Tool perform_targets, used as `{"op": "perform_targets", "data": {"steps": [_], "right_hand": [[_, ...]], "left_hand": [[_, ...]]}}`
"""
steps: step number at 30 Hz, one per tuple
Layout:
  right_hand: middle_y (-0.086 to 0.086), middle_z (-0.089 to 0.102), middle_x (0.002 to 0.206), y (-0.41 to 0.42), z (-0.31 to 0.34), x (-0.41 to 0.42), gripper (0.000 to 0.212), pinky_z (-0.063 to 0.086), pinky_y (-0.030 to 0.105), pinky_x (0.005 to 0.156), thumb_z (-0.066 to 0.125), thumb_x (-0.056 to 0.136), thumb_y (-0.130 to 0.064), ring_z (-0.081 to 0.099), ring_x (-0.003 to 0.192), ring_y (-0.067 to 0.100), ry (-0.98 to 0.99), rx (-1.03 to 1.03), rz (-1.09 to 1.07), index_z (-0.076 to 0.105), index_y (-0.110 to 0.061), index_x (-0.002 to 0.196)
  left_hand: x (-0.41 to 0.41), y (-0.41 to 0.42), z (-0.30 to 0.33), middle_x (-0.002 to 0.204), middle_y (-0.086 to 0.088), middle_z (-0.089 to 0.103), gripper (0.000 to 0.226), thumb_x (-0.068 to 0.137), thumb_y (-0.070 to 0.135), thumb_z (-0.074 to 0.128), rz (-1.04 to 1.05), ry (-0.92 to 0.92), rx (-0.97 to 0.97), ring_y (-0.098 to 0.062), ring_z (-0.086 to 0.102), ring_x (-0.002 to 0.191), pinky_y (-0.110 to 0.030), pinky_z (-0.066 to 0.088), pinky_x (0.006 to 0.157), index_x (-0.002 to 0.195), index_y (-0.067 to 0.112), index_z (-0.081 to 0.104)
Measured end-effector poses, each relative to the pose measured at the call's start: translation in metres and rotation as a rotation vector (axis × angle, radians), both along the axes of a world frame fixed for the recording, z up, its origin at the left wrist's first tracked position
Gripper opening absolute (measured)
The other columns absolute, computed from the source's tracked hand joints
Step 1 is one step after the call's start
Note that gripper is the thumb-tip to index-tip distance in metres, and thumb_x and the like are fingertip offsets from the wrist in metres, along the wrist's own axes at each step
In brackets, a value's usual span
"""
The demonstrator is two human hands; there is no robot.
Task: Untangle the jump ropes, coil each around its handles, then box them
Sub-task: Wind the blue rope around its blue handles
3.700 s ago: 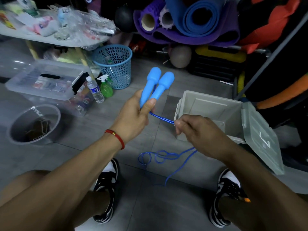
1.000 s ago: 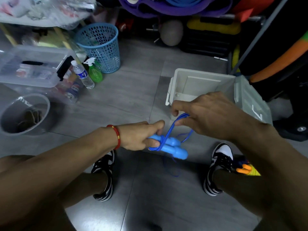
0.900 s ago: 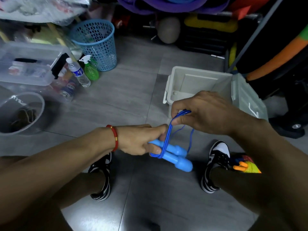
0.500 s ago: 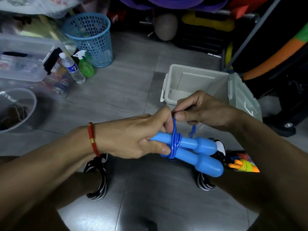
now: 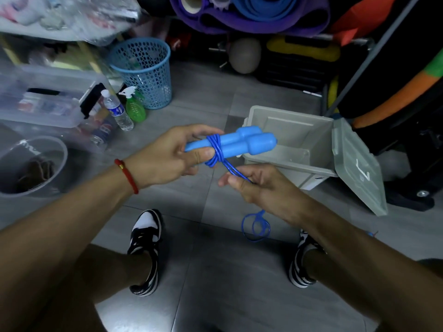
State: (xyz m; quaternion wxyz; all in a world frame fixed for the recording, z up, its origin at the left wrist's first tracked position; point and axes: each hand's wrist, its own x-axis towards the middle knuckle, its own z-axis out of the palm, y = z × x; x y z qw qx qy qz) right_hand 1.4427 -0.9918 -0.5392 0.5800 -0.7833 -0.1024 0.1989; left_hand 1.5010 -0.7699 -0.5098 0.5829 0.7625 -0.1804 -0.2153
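Note:
My left hand (image 5: 172, 155) grips the thin ends of two light-blue jump-rope handles (image 5: 242, 143), held side by side and pointing right over the box. Several turns of dark-blue rope (image 5: 214, 149) are wound around the handles next to my fingers. The rope runs down to my right hand (image 5: 254, 185), which pinches it just below the handles. A loose loop of the rope (image 5: 255, 226) hangs beneath my right wrist. The open grey plastic box (image 5: 287, 161) stands on the floor behind my hands, its hinged lid (image 5: 357, 171) lying open to the right.
A blue mesh bin (image 5: 143, 70), a water bottle (image 5: 117, 110) and a green spray bottle (image 5: 134, 104) stand at the left. Clear storage tubs (image 5: 45, 99) and a round clear tub (image 5: 31, 164) lie further left. Rolled mats (image 5: 251, 13) fill the back. My shoes (image 5: 145, 250) are below.
The handles rose and now point right over the box. My right hand dropped from above the handles to below them, pulling the rope down; more turns sit around the handles.

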Motion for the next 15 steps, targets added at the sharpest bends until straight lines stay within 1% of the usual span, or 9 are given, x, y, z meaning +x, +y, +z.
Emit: {"op": "perform_targets", "data": {"steps": [2, 4, 5, 7, 8, 9, 12, 13, 15], "right_hand": [[-0.015, 0.037, 0.049, 0.007, 0.0, -0.003, 0.027, 0.03, 0.013, 0.049, 0.05, 0.105, -0.024, 0.031, 0.046, 0.002, 0.021, -0.043, -0.053, 0.07, -0.011, 0.091], [-0.011, 0.039, 0.048, 0.013, 0.001, -0.007, 0.033, 0.028, 0.015, 0.045, 0.046, 0.106, -0.026, 0.03, 0.043, 0.003, 0.078, 0.001, -0.144, 0.065, -0.011, 0.083], [-0.006, 0.041, 0.049, 0.015, 0.002, -0.008, 0.034, 0.026, 0.015, 0.044, 0.045, 0.107, -0.026, 0.028, 0.042, 0.004, 0.12, 0.033, -0.19, 0.064, -0.01, 0.083], [-0.001, 0.045, 0.054, 0.017, 0.005, -0.012, 0.035, 0.025, 0.015, 0.042, 0.045, 0.107, -0.028, 0.027, 0.041, 0.005, 0.187, 0.065, -0.258, 0.066, -0.007, 0.088], [0.0, 0.047, 0.056, 0.018, 0.006, -0.012, 0.035, 0.025, 0.015, 0.041, 0.046, 0.106, -0.028, 0.027, 0.04, 0.004, 0.21, 0.07, -0.283, 0.068, -0.005, 0.091], [0.001, 0.049, 0.058, 0.019, 0.009, -0.012, 0.034, 0.025, 0.014, 0.041, 0.047, 0.106, -0.028, 0.027, 0.038, 0.003, 0.228, 0.079, -0.317, 0.069, -0.004, 0.095], [-0.004, 0.05, 0.057, 0.022, 0.017, -0.005, 0.029, 0.023, 0.015, 0.037, 0.054, 0.1, -0.029, 0.03, 0.033, 0.004, 0.265, 0.119, -0.481, 0.071, -0.005, 0.098], [-0.006, 0.05, 0.056, 0.023, 0.02, -0.003, 0.032, 0.023, 0.016, 0.035, 0.057, 0.098, -0.036, 0.031, 0.032, 0.004, 0.278, 0.138, -0.54, 0.07, -0.006, 0.095], [-0.007, 0.046, 0.053, 0.023, 0.023, 0.0, 0.044, 0.023, 0.017, 0.035, 0.061, 0.092, -0.055, 0.03, 0.033, 0.004, 0.276, 0.167, -0.634, 0.063, -0.013, 0.079]], "left_hand": [[0.003, 0.003, -0.01, 0.086, -0.007, 0.059, 0.043, 0.085, 0.025, 0.06, 0.009, 0.018, 0.013, -0.001, 0.044, 0.049, -0.015, 0.039, 0.05, 0.128, 0.018, 0.058], [0.006, 0.002, -0.017, 0.084, -0.006, 0.056, 0.045, 0.086, 0.024, 0.06, 0.013, -0.039, 0.05, -0.001, 0.045, 0.052, -0.015, 0.04, 0.052, 0.13, 0.013, 0.057], [0.007, 0.001, -0.02, 0.084, -0.002, 0.058, 0.046, 0.087, 0.025, 0.06, 0.012, -0.13, 0.113, 0.0, 0.048, 0.056, -0.015, 0.043, 0.056, 0.131, 0.012, 0.057], [0.006, -0.004, -0.025, 0.092, 0.006, 0.066, 0.047, 0.088, 0.031, 0.059, -0.003, -0.412, 0.312, 0.001, 0.059, 0.071, -0.02, 0.049, 0.069, 0.132, 0.014, 0.057], [0.006, -0.006, -0.029, 0.097, 0.005, 0.069, 0.047, 0.09, 0.033, 0.058, -0.002, -0.541, 0.388, -0.005, 0.064, 0.08, -0.025, 0.051, 0.076, 0.133, 0.016, 0.056], [0.005, -0.008, -0.032, 0.101, 0.002, 0.07, 0.045, 0.092, 0.033, 0.058, 0.001, -0.64, 0.427, -0.014, 0.067, 0.084, -0.029, 0.051, 0.079, 0.134, 0.017, 0.054], [-0.005, -0.02, -0.038, 0.107, -0.006, 0.067, 0.041, 0.098, 0.027, 0.057, -0.002, -0.866, 0.531, -0.031, 0.067, 0.086, -0.039, 0.055, 0.073, 0.135, 0.02, 0.043], [-0.011, -0.028, -0.038, 0.105, -0.008, 0.065, 0.04, 0.099, 0.027, 0.054, 0.01, -0.93, 0.597, -0.034, 0.067, 0.083, -0.043, 0.056, 0.068, 0.136, 0.019, 0.042], [-0.023, -0.044, -0.036, 0.098, -0.011, 0.063, 0.039, 0.101, 0.029, 0.045, 0.099, -1.058, 0.724, -0.035, 0.065, 0.075, -0.046, 0.054, 0.061, 0.136, 0.011, 0.046]]}}
